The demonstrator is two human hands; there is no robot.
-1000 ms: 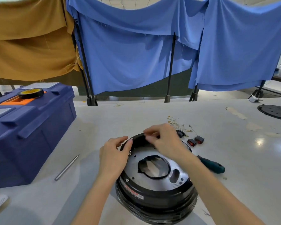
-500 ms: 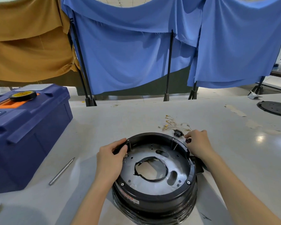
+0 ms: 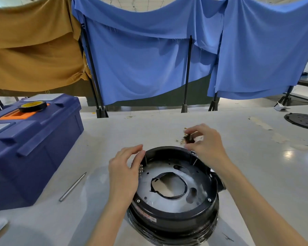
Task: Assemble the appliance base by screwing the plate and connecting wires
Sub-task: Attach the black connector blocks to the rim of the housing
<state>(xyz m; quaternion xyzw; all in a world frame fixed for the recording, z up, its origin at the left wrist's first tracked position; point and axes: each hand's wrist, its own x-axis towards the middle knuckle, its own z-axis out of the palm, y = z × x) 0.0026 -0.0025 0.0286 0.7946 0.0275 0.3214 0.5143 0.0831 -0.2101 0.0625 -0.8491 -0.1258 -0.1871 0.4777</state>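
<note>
Head view, base: Your round black plastic appliance base lies flat on the pale table right before you, open side up, so screws and plugs can go in from above.
Head view, plate: The silver metal plate sits down inside the rim with screw heads showing at the near corners, so it looks seated (whether every screw is in, I cannot tell).
Left hand: Your left hand is at the far-left rim. Its fingers are loosely bent and close together with the tips at the edge, not wrapped round it. I judge this a light steadying touch.
Right hand: Your right hand is raised just beyond the far rim, pinching a small black connector block between thumb and fingertips, likely to bring it to the base.
Wires: Brass-coloured wire terminals lie loose on the table under that hand.
Heading: The base is round and has no long axis. Its central axis stands upright and a black lug points to your right. The connector's lie is too small to tell.
Aside: A dark blue plastic toolbox and a thin grey metal rod lie to your left.
</note>
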